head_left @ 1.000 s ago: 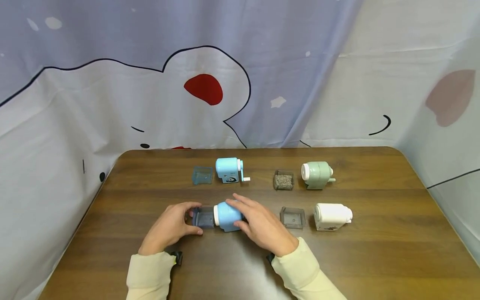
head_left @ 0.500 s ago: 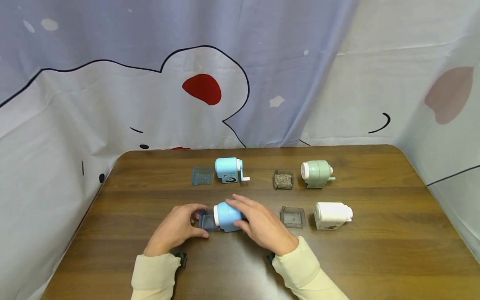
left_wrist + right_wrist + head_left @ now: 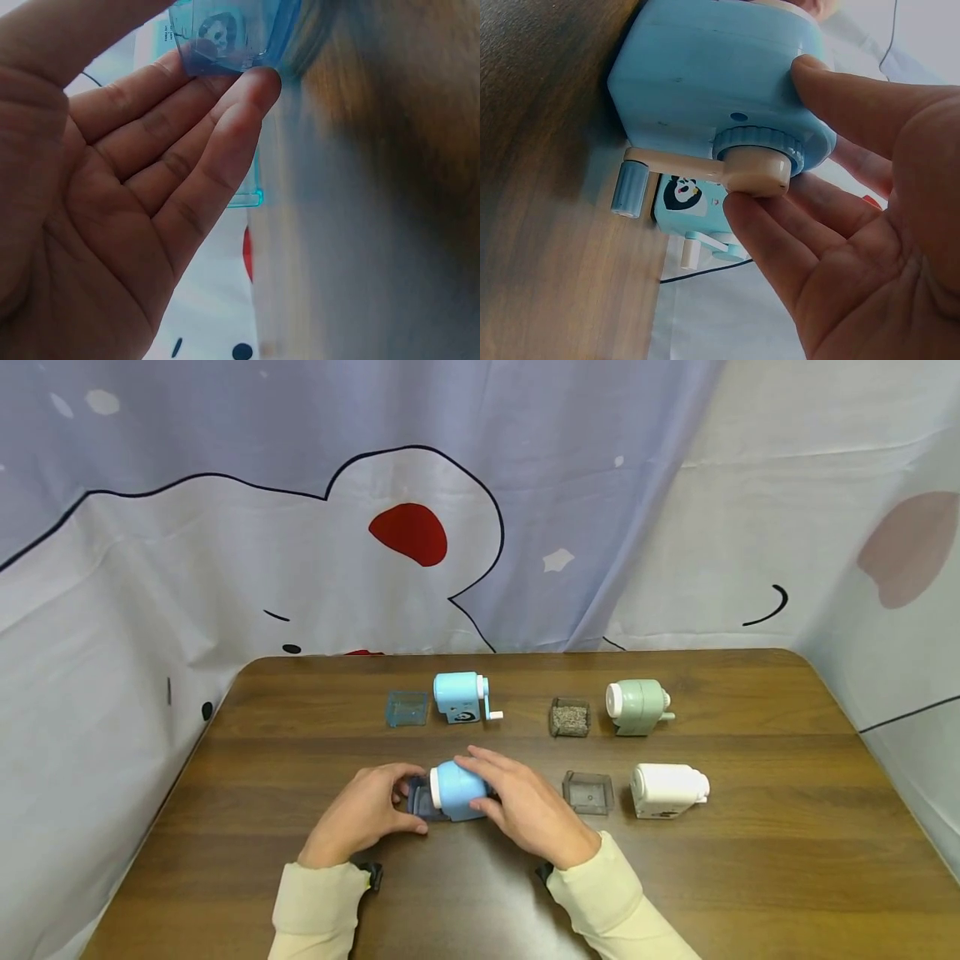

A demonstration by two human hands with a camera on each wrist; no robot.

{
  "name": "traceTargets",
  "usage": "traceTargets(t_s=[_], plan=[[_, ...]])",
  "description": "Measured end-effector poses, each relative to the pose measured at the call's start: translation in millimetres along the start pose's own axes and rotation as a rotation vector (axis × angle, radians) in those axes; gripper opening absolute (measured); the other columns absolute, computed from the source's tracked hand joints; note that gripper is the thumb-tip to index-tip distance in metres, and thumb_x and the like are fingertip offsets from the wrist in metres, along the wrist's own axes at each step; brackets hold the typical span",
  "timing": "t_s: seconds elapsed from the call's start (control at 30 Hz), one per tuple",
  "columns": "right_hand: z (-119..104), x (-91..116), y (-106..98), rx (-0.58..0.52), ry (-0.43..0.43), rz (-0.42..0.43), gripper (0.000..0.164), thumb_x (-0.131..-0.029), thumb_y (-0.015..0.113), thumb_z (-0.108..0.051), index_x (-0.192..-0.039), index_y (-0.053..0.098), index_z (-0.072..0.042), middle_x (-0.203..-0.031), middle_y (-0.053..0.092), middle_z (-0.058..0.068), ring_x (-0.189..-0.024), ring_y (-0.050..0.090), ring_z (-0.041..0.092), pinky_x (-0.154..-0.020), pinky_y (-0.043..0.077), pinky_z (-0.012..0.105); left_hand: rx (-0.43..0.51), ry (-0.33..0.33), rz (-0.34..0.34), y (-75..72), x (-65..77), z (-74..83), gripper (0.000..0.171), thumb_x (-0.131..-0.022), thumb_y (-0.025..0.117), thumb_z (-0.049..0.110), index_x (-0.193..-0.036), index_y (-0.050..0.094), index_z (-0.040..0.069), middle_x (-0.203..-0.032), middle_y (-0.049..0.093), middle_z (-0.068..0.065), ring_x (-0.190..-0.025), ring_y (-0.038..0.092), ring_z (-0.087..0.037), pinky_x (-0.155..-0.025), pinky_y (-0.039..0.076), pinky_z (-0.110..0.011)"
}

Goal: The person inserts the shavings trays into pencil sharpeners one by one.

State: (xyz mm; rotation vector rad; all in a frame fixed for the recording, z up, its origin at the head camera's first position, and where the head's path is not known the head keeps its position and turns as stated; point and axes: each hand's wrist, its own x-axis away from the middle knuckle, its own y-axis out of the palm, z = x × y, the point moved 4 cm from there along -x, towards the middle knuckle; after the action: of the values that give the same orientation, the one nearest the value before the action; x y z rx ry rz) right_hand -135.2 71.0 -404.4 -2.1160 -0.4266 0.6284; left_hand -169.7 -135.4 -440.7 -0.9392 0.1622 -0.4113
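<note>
A blue crank pencil sharpener (image 3: 459,791) with a white front ring rests on the table under my right hand (image 3: 531,810), which grips its body from the right. In the right wrist view, the thumb and fingers hold the sharpener (image 3: 712,71) around its crank end; its beige crank arm (image 3: 679,163) carries a blue knob. My left hand (image 3: 365,817) holds a translucent blue shavings drawer (image 3: 422,802) between thumb and fingers. The drawer's right part is hidden by the sharpener's front. In the left wrist view, the drawer (image 3: 232,34) is at the fingertips.
Behind stand a light-blue sharpener (image 3: 457,697) and its clear drawer (image 3: 407,708). To the right are a green sharpener (image 3: 637,707), a drawer of shavings (image 3: 570,702), a white sharpener (image 3: 666,790) and a grey drawer (image 3: 588,795). A curtain (image 3: 300,560) hangs behind the table.
My left hand has moved right, pushing the drawer toward and partly under the blue sharpener's front. My right hand has held the sharpener almost still.
</note>
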Motion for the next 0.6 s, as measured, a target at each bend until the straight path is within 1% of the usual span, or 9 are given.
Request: traceTargets(t_s=[0.37, 0.6], plan=[[0.9, 0.0, -0.5, -0.007, 0.011, 0.002, 0.053, -0.086, 0.069, -0.021, -0.136, 0.051, -0.017, -0.14, 0.047, 0.004, -0.121, 0.048, 0.02, -0.096, 0.042, 0.036, 0.002, 0.013, 0.005, 5.0, -3.8, 5.1, 0.065, -0.058, 0.088, 0.031, -0.115, 0.063, 0.011, -0.095, 0.063, 0.005, -0.08, 0.055, -0.007, -0.071, 0.049, -0.026], [0.4, -0.2, -0.3, -0.012, 0.01, 0.008, 0.053, -0.085, 0.07, -0.02, -0.135, 0.052, -0.018, -0.139, 0.048, 0.004, -0.12, 0.049, 0.019, -0.096, 0.042, 0.035, 0.002, 0.048, 0.021, 8.7, -4.1, 8.1, 0.064, -0.058, 0.088, 0.03, -0.114, 0.063, 0.008, -0.097, 0.063, 0.004, -0.082, 0.056, -0.009, -0.072, 0.049, -0.027]])
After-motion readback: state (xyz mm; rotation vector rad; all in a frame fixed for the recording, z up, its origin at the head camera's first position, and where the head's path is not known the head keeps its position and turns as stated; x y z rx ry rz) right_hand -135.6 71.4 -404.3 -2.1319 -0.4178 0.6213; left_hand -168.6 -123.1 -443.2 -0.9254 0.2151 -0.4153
